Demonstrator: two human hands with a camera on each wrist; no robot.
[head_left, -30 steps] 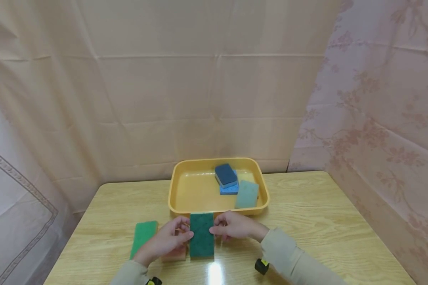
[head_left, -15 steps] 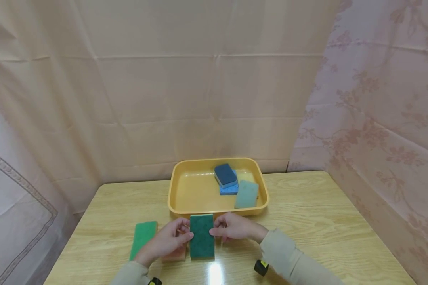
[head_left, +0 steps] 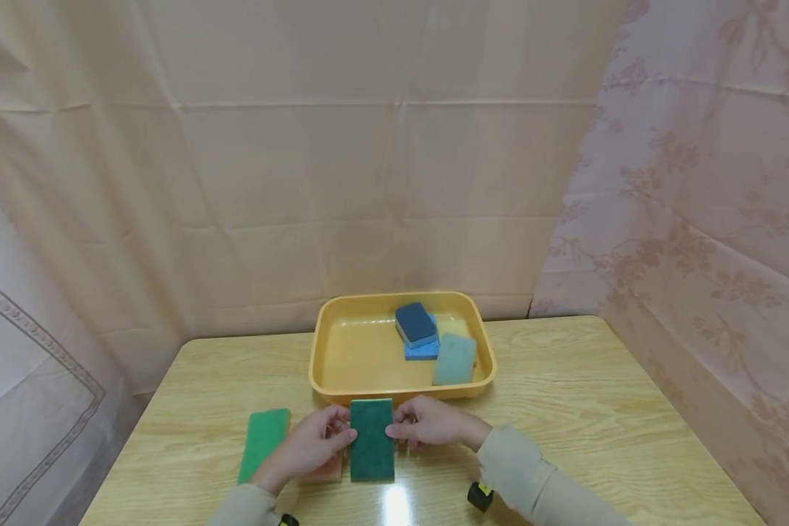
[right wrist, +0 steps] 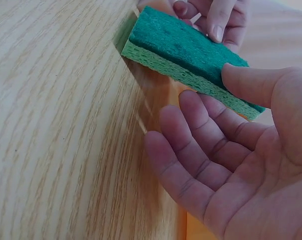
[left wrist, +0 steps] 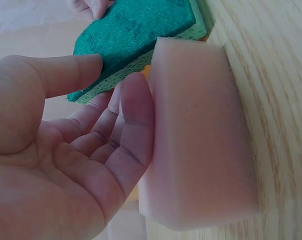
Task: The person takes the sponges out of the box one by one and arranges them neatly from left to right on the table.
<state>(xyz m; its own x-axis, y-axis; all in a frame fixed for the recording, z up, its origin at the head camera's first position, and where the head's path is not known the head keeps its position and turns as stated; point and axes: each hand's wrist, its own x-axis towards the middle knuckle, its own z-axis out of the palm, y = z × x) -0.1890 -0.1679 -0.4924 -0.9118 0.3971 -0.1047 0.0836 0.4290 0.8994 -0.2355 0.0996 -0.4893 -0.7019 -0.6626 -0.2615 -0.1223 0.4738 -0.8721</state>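
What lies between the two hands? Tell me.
The dark green sponge, pinched at opposite edges by left hand and right hand; the head view shows it.

Left hand [head_left: 310,442] and right hand [head_left: 432,421] are basically mirroring each other, both pinching, thumbs [right wrist: 253,84] up top, other fingers [right wrist: 177,127] kinda bent.

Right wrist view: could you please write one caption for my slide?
The right hand and the left hand hold opposite sides of a two-layered green sponge.
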